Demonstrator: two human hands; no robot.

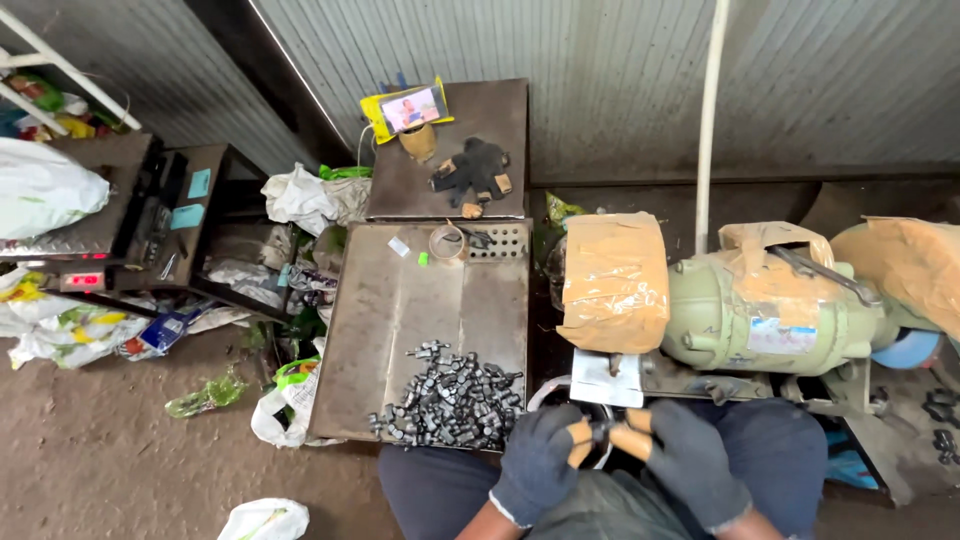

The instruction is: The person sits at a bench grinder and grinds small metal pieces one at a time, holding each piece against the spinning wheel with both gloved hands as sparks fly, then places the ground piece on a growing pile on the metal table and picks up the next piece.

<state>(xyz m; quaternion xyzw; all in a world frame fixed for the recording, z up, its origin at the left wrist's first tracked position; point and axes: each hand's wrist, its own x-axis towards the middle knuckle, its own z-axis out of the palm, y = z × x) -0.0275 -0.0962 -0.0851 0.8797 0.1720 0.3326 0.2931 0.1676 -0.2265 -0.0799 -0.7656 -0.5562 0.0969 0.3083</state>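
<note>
Both my hands wear dark grey gloves with orange fingertips. My left hand (540, 458) and my right hand (685, 455) meet over my lap and pinch a small dark metal part (603, 430) between their fingertips. This happens just below the small metal rest (607, 379) of a green bench grinder (765, 318). Brown tape and cardboard wrap the grinder's left wheel guard (614, 281). To the left of my hands, a heap of several small grey metal parts (450, 400) lies on a metal tray (390, 320).
A phone (410, 108) with a lit screen leans at the back of a metal stand, next to a spare pair of gloves (475, 170). A roll of tape (446, 241) sits on the tray. Plastic bags and scraps (90, 330) litter the floor at left. A white pipe (708, 120) rises behind the grinder.
</note>
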